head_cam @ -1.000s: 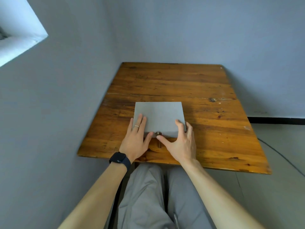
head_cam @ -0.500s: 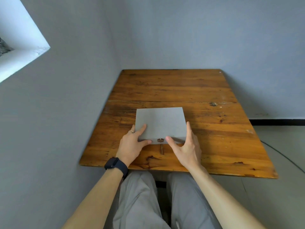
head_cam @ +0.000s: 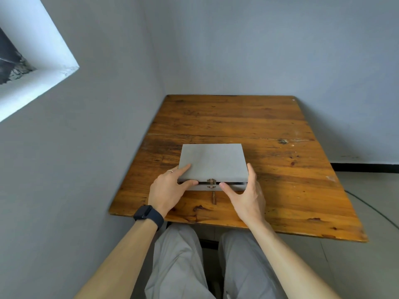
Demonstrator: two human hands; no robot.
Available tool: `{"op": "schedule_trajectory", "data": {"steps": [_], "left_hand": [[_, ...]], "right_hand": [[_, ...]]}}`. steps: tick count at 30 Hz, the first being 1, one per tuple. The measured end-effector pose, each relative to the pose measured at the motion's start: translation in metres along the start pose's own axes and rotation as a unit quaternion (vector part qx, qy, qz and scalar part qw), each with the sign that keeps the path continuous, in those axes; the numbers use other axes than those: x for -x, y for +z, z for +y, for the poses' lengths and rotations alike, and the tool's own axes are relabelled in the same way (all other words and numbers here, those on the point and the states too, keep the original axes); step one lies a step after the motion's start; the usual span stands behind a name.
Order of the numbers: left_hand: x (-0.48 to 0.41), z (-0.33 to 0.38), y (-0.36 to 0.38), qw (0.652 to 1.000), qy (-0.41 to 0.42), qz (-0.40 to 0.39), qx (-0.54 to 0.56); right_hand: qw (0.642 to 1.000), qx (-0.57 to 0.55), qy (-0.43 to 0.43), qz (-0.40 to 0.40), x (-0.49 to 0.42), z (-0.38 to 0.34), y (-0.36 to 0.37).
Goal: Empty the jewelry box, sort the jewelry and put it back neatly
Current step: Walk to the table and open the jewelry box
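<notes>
Head view: jewelry box (head_cam: 212, 167) near counter (head_cam: 291, 180) front edge, lid (head_cam: 212, 156) ajar. Left hand (head_cam: 167, 188), right hand (head_cam: 248, 196) fingers (head_cam: 183, 168) pinch lid front edge. Raise both sides evenly, slowly; keep base flat.

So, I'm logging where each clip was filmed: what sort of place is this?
Probably a sparse room in a home: a worn wooden table set into a corner of bare grey walls, a deep window recess on the left, and a grey jewelry box on it.
</notes>
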State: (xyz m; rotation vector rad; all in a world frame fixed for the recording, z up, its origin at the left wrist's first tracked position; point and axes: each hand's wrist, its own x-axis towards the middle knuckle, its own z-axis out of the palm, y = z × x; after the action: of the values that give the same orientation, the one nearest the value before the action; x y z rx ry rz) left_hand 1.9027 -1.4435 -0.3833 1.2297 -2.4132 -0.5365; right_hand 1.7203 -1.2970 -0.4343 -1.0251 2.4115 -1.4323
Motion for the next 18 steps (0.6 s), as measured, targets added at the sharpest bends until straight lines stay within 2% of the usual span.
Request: {"op": "schedule_trajectory", "data": {"steps": [4, 7, 14, 18], "left_hand": [[-0.003, 0.006, -0.006, 0.994, 0.019, 0.109, -0.013], [-0.013, 0.016, -0.013, 0.987, 0.003, 0.159, 0.009], [-0.04, 0.032, -0.037, 0.984, 0.015, 0.177, 0.013], [-0.059, 0.031, -0.046, 0.975, 0.123, 0.152, -0.107]], "right_hand": [[0.999, 0.033, 0.005, 0.002, -0.001, 0.0, -0.001], [0.998, 0.064, -0.005, 0.01, -0.002, 0.001, 0.0], [0.995, 0.095, -0.023, 0.011, -0.002, 0.0, -0.001], [0.994, 0.103, -0.031, 0.01, -0.002, -0.002, 0.0]]}}
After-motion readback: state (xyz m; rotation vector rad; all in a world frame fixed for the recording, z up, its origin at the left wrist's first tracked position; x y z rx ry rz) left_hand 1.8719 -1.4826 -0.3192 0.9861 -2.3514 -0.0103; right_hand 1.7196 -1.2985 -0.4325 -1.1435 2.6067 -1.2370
